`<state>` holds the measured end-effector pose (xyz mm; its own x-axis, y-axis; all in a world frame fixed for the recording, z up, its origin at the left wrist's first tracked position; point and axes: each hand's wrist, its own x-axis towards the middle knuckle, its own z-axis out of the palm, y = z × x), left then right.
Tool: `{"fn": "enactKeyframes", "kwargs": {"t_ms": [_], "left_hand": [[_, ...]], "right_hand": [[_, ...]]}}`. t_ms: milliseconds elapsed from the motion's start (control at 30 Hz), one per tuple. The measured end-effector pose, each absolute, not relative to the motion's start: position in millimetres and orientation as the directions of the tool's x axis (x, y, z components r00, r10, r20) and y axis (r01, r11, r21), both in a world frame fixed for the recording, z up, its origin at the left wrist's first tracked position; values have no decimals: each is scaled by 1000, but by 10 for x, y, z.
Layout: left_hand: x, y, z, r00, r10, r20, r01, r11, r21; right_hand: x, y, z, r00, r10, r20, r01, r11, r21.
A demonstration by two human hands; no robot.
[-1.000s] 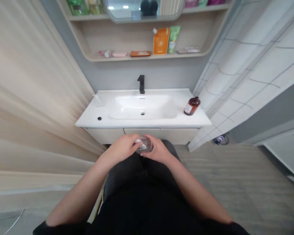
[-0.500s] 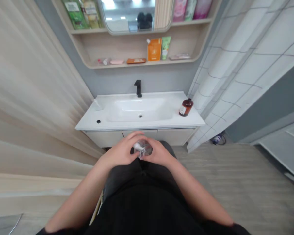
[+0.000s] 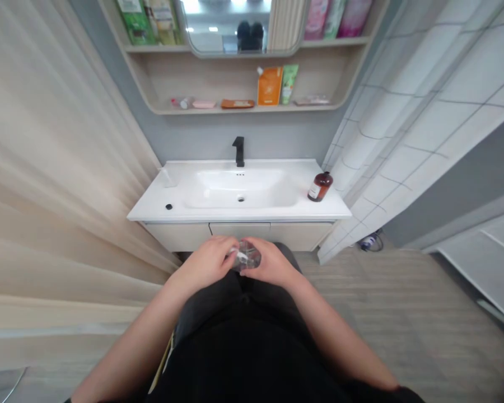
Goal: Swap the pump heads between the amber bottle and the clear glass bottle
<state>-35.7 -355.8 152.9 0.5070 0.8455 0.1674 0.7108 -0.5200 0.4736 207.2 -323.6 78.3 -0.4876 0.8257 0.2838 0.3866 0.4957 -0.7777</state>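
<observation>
Head view, going left to right: a pale beige pleated curtain (image 3: 46, 168) hangs well to the left of the left hand (image 3: 205, 262), which curls around one side of a small clear plastic container (image 3: 250, 256). A small white piece (image 3: 240, 255) shows at the container's left end, just by the left fingertips, though what it is and whether it sits inside cannot be told. The right hand (image 3: 271, 263) closes on the other side, so both hands are together and clamped on the container, which sits between them just above the dark trousers (image 3: 218, 302). Ahead of both hands stand a glossy white ceramic washbasin counter (image 3: 151, 210) and a matte black faucet (image 3: 238, 151). Ahead and to the right of the right hand is an amber glass pump-less bottle (image 3: 320, 187) near the counter's edge. The smooth, possibly wet plastic could slip if the grip loosens, dropping the container onto the lap or floor. Pressure from both hands could crack it, or the white piece could fall out if the container tips.
</observation>
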Motion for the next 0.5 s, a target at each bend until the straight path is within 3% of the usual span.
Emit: {"fn": "enactKeyframes", "kwargs": {"t_ms": [133,233,400,500], "left_hand": [[-344,-3529,1477,491,833,254,665,-547,509],[-342,-3501,1394,385,904,187,698,-418,581],[-370,-3461,1218,328,923,202,559,-362,746],[-382,-3463,1192,279,952,126,574,-271,773]], "right_hand": [[2067,-3226,790,-493,826,273,390,490,-780],[2069,-3221,788,-494,824,279,397,499,-771],[2079,-3211,781,-504,814,291,386,513,-767],[2082,-3207,773,-498,820,283,404,508,-761]]}}
